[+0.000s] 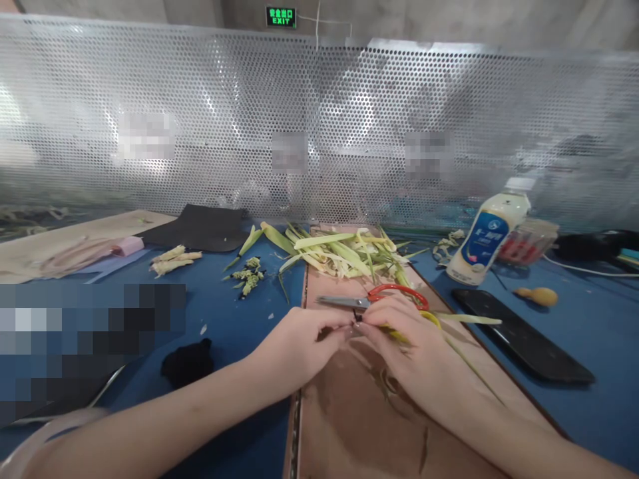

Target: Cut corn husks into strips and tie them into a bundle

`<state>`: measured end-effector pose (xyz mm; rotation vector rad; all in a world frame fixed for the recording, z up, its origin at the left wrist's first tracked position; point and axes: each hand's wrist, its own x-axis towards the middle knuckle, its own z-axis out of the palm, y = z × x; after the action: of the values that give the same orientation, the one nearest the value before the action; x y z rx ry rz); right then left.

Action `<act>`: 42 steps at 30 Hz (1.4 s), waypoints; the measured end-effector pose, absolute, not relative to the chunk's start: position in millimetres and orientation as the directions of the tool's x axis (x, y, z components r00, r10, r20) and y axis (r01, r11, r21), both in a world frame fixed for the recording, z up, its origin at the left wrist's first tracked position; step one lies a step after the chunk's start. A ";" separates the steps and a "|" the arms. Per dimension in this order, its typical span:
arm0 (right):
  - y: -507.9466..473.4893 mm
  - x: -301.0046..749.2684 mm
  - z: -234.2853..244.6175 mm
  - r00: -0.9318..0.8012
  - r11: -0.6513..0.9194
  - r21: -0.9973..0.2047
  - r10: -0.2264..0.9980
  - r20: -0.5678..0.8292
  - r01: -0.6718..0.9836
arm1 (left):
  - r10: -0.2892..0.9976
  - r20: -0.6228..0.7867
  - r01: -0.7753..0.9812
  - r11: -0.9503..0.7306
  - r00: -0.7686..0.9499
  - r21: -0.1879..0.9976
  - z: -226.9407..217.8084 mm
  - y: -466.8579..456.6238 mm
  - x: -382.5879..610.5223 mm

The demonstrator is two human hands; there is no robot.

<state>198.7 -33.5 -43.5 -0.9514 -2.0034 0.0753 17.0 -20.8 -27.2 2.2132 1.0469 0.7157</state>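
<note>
Above the pinkish-brown board (349,412), my left hand (297,342) and my right hand (412,346) meet fingertip to fingertip. Both are closed in a pinch on a small dark strip (357,315), mostly hidden by the fingers. Just beyond them lie scissors (344,302) with red handles, blades pointing left and partly covered by my right hand. Something yellow (430,320) shows under that hand; its kind is hidden. A heap of pale green and yellowish leaf strips (344,253) covers the board's far end.
On the blue table (239,432), a black fuzzy clump (188,362), green bundles (247,276) and pale bundles (176,259) lie leftward. At right are a bottle (492,236), a black phone (522,338) and a small yellow gourd-shaped object (538,295). A perforated metal screen (224,93) stands behind.
</note>
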 end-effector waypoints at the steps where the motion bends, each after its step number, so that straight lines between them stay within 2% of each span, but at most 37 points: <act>1: -33.2 199.5 -44.2 -0.320 0.715 -0.360 0.626 0.711 0.599 | 0.817 0.200 0.482 -0.496 0.542 0.722 -26.5 -20.8 17.0; 3: -32.8 201.2 -44.9 -0.326 0.720 -0.336 0.611 0.721 0.607 | 0.833 0.164 0.460 -0.442 0.528 0.770 -25.6 -20.7 17.3; 6: -32.8 202.7 -45.2 -0.303 0.708 -0.367 0.630 0.715 0.604 | 0.854 0.127 0.445 -0.383 0.505 0.809 -25.2 -20.5 18.1; 13: -34.2 200.1 -45.5 -0.244 0.683 -0.431 0.659 0.711 0.590 | 0.884 0.138 0.481 -0.368 0.447 0.796 -26.0 -21.4 18.2; 18: -34.4 200.4 -45.7 -0.225 0.674 -0.403 0.644 0.731 0.620 | 0.887 0.147 0.481 -0.370 0.438 0.795 -28.2 -19.7 17.8; 21: -33.8 202.2 -44.2 -0.261 0.697 -0.346 0.608 0.750 0.629 | 0.898 0.115 0.502 -0.339 0.424 0.796 -28.5 -19.0 18.9; 27: -43.4 201.6 -28.6 -0.462 0.755 -0.077 0.474 0.750 0.651 | 0.903 0.090 0.519 -0.321 0.420 0.792 -27.1 -19.1 19.3; 29: -44.7 201.4 -25.4 -0.497 0.754 -0.040 0.471 0.728 0.656 | 0.898 0.086 0.509 -0.321 0.431 0.799 -27.0 -19.1 19.0; 31: -41.6 202.0 -26.7 -0.481 0.759 -0.071 0.479 0.734 0.647 | 0.893 0.102 0.523 -0.346 0.438 0.779 -26.9 -19.3 19.1; 34: -32.1 203.5 -34.3 -0.413 0.766 -0.252 0.556 0.721 0.592 | 0.873 0.156 0.588 -0.433 0.461 0.683 -27.5 -20.6 19.4; 38: -24.5 204.9 -41.4 -0.386 0.667 -0.496 0.736 0.557 0.556 | 0.840 0.201 0.666 -0.526 0.504 0.529 -30.5 -22.1 18.3; 42: -25.5 205.8 -40.7 -0.399 0.660 -0.510 0.746 0.534 0.551 | 0.816 0.237 0.689 -0.574 0.528 0.443 -34.1 -22.4 16.5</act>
<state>205.8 -25.5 -40.7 -1.0002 -2.1080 0.3232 16.5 -22.4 -34.1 2.4750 1.2553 0.6125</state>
